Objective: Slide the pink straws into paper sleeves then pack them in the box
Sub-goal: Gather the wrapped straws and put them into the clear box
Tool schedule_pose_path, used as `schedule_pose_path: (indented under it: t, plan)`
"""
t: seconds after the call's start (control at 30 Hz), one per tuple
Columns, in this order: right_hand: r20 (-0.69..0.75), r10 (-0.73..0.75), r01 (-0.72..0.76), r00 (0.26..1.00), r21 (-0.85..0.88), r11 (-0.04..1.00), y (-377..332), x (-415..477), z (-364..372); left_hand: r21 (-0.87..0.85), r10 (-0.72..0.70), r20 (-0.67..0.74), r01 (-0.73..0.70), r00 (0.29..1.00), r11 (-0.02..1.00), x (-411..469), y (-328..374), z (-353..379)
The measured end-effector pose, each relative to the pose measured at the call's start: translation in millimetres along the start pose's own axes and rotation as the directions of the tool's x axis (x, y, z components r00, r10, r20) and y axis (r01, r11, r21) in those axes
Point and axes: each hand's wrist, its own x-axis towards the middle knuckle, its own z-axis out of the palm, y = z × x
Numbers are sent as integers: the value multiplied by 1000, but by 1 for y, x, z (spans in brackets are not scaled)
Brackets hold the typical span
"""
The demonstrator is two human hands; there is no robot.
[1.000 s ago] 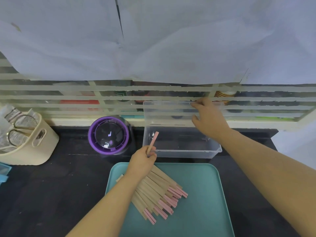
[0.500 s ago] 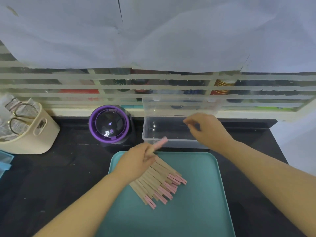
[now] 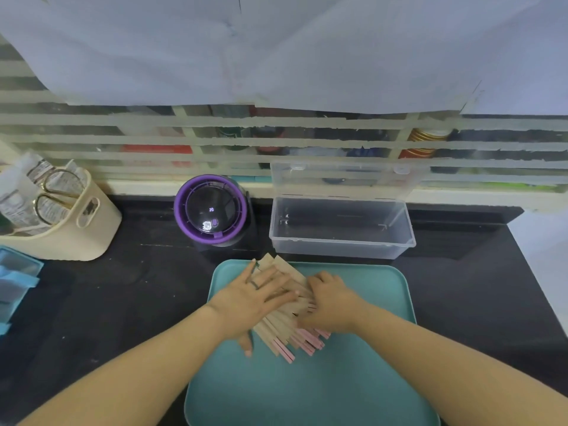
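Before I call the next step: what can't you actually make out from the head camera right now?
- Middle of the straw bundle: covered by the left hand and right hand, so no count.
- Whether either hand grips anything: fingers lie over the sleeves, undersides hidden.
- Digits on the purple timer: too small to read.
- Scissors in the cream basket: blades hidden by the basket wall.
- Blue holder: cut off by the left edge.

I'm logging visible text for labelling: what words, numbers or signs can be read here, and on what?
"20": lit digits on the dark dome of the purple-rimmed device.
Print on the packets in the cream caddy: too blurred to read.
Jars behind the taped panel: labels unreadable.
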Motion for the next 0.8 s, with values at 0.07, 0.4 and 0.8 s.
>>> schedule_pose_path:
  t: [0.07,0.4,0.8]
  plan:
    - [-25,9,-10,1000,-69,998,-7,3,6,34,-5,44,4,999,999,0,-4,3]
    - [-115,9,-37,993,-246,968,-24,5,33,-97,-53,-32,50,998,994,16,-10,-6]
    - [-115,-31,-5,993,-296,955,-24,5,31,-365,-267,-125,206,956,908,17,23,1]
